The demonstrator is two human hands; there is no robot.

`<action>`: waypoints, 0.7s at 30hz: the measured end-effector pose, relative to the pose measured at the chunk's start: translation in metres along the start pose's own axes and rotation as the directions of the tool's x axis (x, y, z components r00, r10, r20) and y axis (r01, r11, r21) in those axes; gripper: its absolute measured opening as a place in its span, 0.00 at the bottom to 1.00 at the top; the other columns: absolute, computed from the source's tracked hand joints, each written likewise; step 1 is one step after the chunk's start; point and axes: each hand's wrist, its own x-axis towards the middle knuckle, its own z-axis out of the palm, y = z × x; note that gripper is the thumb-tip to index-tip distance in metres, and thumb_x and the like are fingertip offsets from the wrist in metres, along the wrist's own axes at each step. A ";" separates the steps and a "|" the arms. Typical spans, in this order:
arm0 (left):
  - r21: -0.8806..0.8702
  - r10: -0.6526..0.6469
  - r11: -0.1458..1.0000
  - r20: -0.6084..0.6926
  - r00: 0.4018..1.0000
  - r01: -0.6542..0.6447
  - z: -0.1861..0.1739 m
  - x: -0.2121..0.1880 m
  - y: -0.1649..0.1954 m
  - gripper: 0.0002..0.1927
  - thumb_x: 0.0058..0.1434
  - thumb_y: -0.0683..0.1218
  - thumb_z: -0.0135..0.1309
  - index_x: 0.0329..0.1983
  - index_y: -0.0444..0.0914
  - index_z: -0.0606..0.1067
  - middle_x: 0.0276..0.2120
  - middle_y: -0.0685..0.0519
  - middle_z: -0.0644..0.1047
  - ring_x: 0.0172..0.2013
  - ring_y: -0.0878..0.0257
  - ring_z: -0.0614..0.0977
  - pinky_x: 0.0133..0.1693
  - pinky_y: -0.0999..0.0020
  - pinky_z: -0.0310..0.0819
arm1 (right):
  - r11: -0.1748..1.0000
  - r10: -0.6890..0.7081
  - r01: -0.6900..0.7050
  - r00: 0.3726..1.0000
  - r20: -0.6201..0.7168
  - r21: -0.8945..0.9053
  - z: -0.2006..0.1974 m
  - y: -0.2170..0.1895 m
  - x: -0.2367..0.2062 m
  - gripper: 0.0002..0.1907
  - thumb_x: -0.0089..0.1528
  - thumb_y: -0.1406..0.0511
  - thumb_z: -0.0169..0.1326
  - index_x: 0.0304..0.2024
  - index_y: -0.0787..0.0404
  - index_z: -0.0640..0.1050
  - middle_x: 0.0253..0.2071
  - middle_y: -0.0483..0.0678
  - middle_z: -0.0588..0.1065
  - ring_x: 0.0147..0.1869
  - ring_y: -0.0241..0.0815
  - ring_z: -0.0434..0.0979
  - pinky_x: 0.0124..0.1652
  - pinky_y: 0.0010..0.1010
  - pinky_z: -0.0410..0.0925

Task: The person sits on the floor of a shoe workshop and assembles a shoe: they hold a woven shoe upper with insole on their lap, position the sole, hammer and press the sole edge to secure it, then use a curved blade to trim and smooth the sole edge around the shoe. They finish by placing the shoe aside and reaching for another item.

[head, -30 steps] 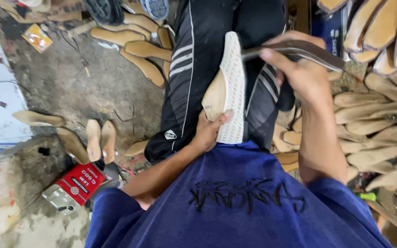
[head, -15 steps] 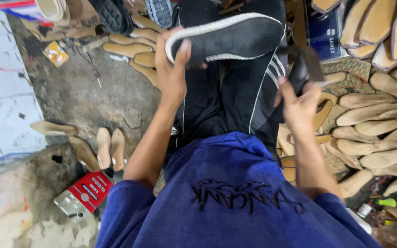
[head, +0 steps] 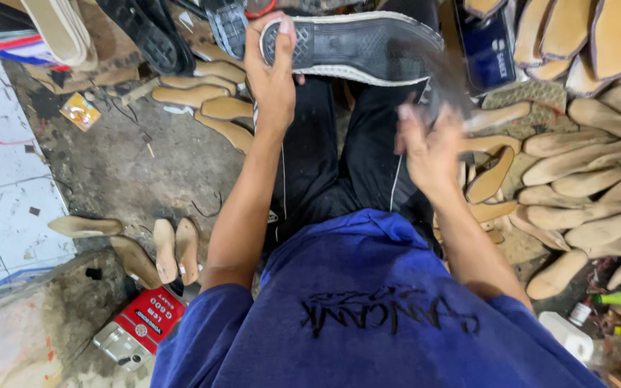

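**Sole up, tool hand moving**

Grimy concrete floor (head: 131, 165) spreads out around the seated person, littered with tan insoles (head: 174, 248) on one side and a heap of tan shoe lasts (head: 583, 194) on the other; a red tin (head: 141, 323) lies down by the knee.

Out over the black trousers (head: 339, 165), the left hand (head: 273, 79) grips a black shoe (head: 357, 47) by its toe end, fingers curled over the rim and thumb pressed on the tread, so the dark sole with its white edge band faces up. The shoe lies crosswise, held in the air above the lap, not resting on anything I can make out.

The right hand (head: 433, 147) is near the heel end, just below the shoe, fingers bunched as if pinching something thin. It is smeared with motion, so I cannot tell what it holds, or whether it holds anything.

To my eye the step in hand is work along the sole's edge at the heel. A next stroke would call for the left hand to keep the shoe steady and tilted toward the right, with the right hand meeting the white band squarely.
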 end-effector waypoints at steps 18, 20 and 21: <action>-0.033 -0.021 0.999 -0.010 1.000 0.021 0.011 -0.003 0.008 0.15 0.75 0.48 0.53 0.59 0.37 0.69 0.37 0.55 0.77 0.30 0.71 0.75 0.26 0.74 0.69 | 0.893 -0.248 0.319 0.938 -0.244 0.318 0.001 0.004 -0.008 0.13 0.73 0.61 0.54 0.50 0.64 0.71 0.33 0.49 0.72 0.27 0.40 0.73 0.29 0.30 0.69; -0.023 -0.014 1.000 -0.017 1.000 0.013 0.008 -0.004 0.008 0.15 0.75 0.49 0.53 0.59 0.37 0.69 0.37 0.55 0.77 0.30 0.71 0.75 0.27 0.74 0.69 | 0.599 -0.363 0.562 0.826 -0.431 0.570 0.004 0.002 -0.003 0.14 0.70 0.59 0.56 0.50 0.60 0.71 0.34 0.54 0.71 0.28 0.43 0.72 0.30 0.35 0.69; -0.019 -0.015 1.000 -0.014 1.000 0.014 0.007 -0.004 0.007 0.15 0.75 0.49 0.53 0.60 0.37 0.69 0.38 0.55 0.77 0.31 0.71 0.75 0.27 0.74 0.69 | 0.850 -0.292 0.374 0.920 -0.261 0.370 0.004 0.003 0.003 0.12 0.71 0.60 0.56 0.46 0.62 0.72 0.30 0.51 0.71 0.27 0.41 0.71 0.29 0.33 0.68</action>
